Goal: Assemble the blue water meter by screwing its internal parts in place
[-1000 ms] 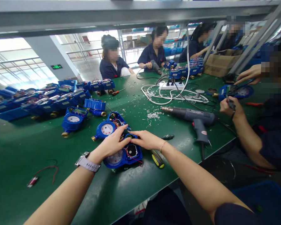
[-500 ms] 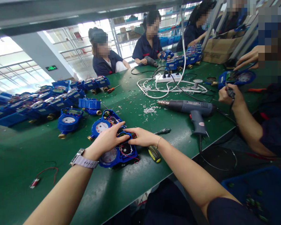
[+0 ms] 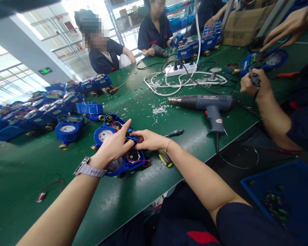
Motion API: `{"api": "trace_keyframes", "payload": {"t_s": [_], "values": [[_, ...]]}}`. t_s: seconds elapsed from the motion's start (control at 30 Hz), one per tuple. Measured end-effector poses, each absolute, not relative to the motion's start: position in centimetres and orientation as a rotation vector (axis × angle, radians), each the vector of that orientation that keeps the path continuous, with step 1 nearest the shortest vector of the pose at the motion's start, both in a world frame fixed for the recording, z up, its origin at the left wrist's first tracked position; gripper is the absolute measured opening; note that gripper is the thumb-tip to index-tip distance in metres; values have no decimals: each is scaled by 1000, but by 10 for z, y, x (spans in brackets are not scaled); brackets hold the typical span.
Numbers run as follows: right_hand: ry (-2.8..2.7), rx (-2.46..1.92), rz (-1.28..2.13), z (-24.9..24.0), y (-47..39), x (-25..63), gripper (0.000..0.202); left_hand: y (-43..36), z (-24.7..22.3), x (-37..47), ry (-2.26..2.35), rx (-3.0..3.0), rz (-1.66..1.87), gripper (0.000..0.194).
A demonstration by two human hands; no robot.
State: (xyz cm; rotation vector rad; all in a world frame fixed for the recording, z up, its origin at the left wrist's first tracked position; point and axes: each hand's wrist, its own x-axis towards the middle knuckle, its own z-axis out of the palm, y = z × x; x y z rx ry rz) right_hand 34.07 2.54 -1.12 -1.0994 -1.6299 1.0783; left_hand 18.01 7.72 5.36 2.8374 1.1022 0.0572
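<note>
Two blue water meters with opened electronics compartments lie side by side in front of me. My left hand (image 3: 115, 145) lies over the nearer water meter (image 3: 141, 162), index finger stretched and thumb bent down at its compartment; its other fingers are hidden. At that compartment's upper edge, my right hand (image 3: 150, 140) has thumb and fingers closed in a pinch. Whatever sits between those fingertips is too small to make out. A black block and red wires show in the compartment. Just beyond is the farther water meter (image 3: 104, 135), its white dial partly visible.
Right of my hands lie a yellow-black screwdriver handle (image 3: 165, 159), a dark-handled screwdriver (image 3: 177, 132) and a heat gun (image 3: 207, 104). A white power strip (image 3: 181, 69) with looped cables sits behind. Several blue meters (image 3: 38, 114) fill the left. A co-worker's hand (image 3: 258, 82) holds another meter.
The view has shifted, so the table things appear a little further left and higher. Both hands stay at the same nearer water meter, with only slight finger movement.
</note>
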Motion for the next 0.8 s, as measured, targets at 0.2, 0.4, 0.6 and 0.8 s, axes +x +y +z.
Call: {"api": "trace_keyframes", "payload": {"t_s": [0.2,0.4,0.6,0.8], "values": [[-1560,-1007,1119,-19,24,339,47,77,52,178,1083,2815,71,79],[-1428,-988,1123,-34,18,332,62,90,47,165,950,2668,147,89],[-1333,-1033,1090,-39,12,322,63,96,48,147,913,2508,148,88],[-1330,-1093,1057,-35,14,320,57,102,52,146,887,2497,108,83]]}}
